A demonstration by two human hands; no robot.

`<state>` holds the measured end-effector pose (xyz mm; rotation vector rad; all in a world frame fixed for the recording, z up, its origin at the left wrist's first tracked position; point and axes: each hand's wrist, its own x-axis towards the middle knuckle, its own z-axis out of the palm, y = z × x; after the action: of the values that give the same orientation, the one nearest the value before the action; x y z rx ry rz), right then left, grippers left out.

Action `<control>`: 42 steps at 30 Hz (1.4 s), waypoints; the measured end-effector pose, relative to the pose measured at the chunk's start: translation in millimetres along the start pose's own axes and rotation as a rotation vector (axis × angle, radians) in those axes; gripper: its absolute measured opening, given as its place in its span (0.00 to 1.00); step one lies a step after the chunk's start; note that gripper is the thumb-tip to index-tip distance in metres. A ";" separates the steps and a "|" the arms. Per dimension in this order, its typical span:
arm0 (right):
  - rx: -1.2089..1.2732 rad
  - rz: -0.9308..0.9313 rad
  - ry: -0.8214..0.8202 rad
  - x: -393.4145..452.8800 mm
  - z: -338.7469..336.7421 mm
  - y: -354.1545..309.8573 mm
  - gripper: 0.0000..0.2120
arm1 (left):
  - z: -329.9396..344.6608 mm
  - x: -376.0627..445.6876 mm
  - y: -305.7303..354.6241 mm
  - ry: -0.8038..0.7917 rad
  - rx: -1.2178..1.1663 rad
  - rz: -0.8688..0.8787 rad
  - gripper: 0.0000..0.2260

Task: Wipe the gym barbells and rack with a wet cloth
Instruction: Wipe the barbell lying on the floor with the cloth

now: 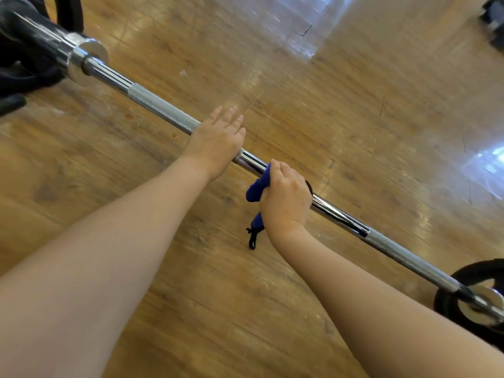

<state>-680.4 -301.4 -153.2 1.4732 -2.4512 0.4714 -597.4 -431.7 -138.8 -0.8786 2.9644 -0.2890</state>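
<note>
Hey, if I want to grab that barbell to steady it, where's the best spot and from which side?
Probably the knurled grey section of the barbell, from above, beside the left hand. The bar lies low over the floor; the rough sleeve should slip less than the chrome where the right hand holds the blue cloth.

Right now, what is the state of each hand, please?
Left hand: open, fingers straight, resting on the barbell bar.
Right hand: closed, gripping the blue cloth against the bar.
</note>
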 end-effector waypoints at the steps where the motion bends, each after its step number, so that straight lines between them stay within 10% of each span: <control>1: -0.003 0.002 -0.035 6.1 -4.2 -7.0 0.18 | -2.8 2.5 0.0 -0.025 0.001 0.004 0.23; 4: -0.069 -0.016 -0.191 17.3 -5.4 -11.1 0.14 | -8.5 11.6 -2.2 -0.153 0.020 0.040 0.22; 8: -0.073 -0.199 0.001 7.0 2.5 10.5 0.28 | -10.2 16.0 -3.2 -0.225 0.021 0.059 0.22; 18: -0.041 -0.069 0.049 -34.1 -13.4 61.1 0.22 | -3.5 -0.2 -4.0 -0.031 0.007 0.047 0.27; 27: 0.039 -0.175 -0.020 19.0 17.4 -31.4 0.20 | 14.5 -4.8 1.7 0.155 -0.011 0.014 0.23; 35: -0.060 -0.179 0.086 -27.8 -11.1 61.7 0.28 | 20.5 0.0 -3.0 0.300 0.157 0.044 0.22; 42: 0.003 0.031 0.146 -6.5 11.8 11.9 0.18 | 3.3 11.3 -5.5 0.025 0.072 0.136 0.24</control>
<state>-688.5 -295.6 -168.2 1.3529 -2.3630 0.5686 -603.6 -442.9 -140.8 -0.6664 2.9968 -0.4006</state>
